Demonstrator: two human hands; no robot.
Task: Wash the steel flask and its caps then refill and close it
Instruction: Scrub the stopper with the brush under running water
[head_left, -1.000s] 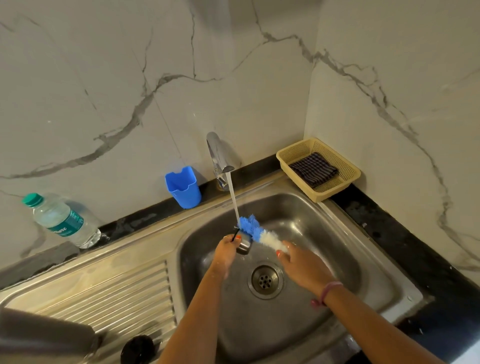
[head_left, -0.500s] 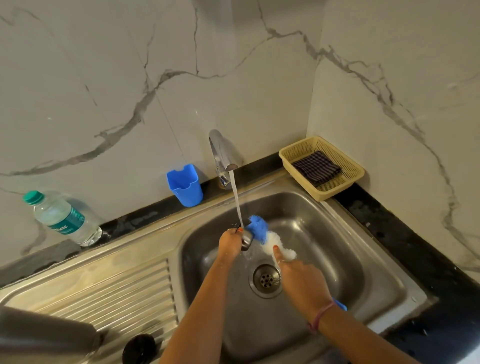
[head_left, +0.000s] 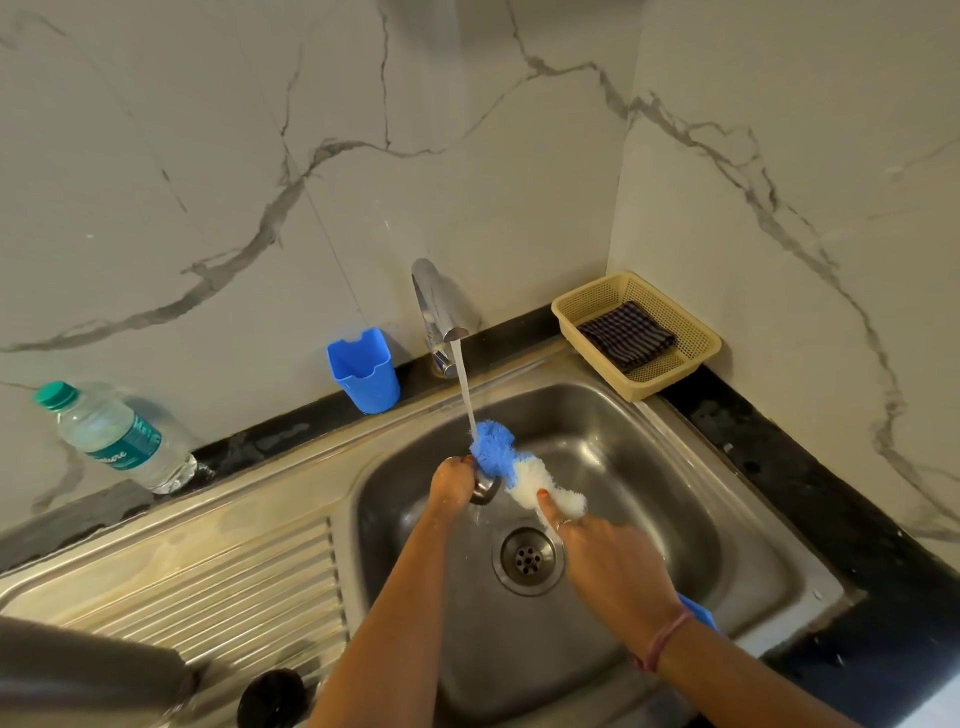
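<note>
My left hand (head_left: 453, 480) grips a small steel cap (head_left: 486, 492) over the sink basin (head_left: 649, 467), under the running tap (head_left: 439, 306). My right hand (head_left: 608, 561) holds a blue and white bottle brush (head_left: 511, 467), whose bristle head lies against the cap in the water stream. The brush's blue handle end (head_left: 698, 613) sticks out behind my right wrist. A large blurred steel body, perhaps the flask (head_left: 88, 670), lies at the lower left on the drainboard. A black round cap (head_left: 272, 699) sits beside it.
A blue plastic holder (head_left: 363, 371) stands left of the tap. A water bottle (head_left: 111, 439) leans on the wall at far left. A yellow basket (head_left: 691, 332) with a dark checked cloth (head_left: 626, 335) sits at the back right. The drain (head_left: 527, 558) lies below my hands.
My right hand slid the brush in toward the cap, then held it there with the bristle head shifting slightly under the stream. The left hand stayed in place.
</note>
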